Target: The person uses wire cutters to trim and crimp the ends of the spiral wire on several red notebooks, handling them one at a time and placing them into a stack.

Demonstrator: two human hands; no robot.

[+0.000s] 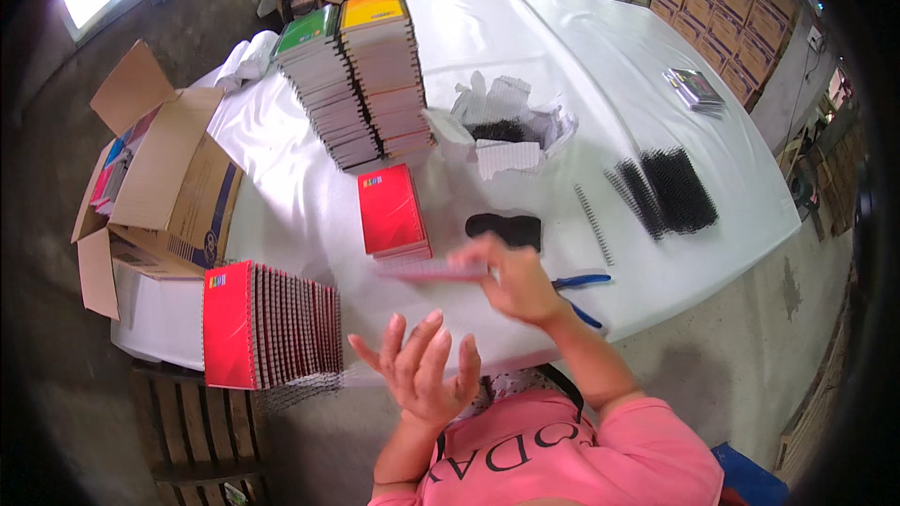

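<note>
My right hand grips a thin notebook with a reddish edge. The notebook is seen nearly edge-on and smeared by motion. My left hand is raised below it at the table's near edge, palm up, fingers spread and holding nothing. Just beyond the held notebook is a short stack of red notebooks. Blue-handled pliers lie partly hidden behind my right wrist. A flat black piece with rounded lobes lies beyond my right hand.
Red spiral notebooks stand in a row at the near left. An open cardboard box sits behind them. Tall notebook stacks rise at the back. Black spiral coils lie right, a single coil nearer. Crumpled paper holds dark coils.
</note>
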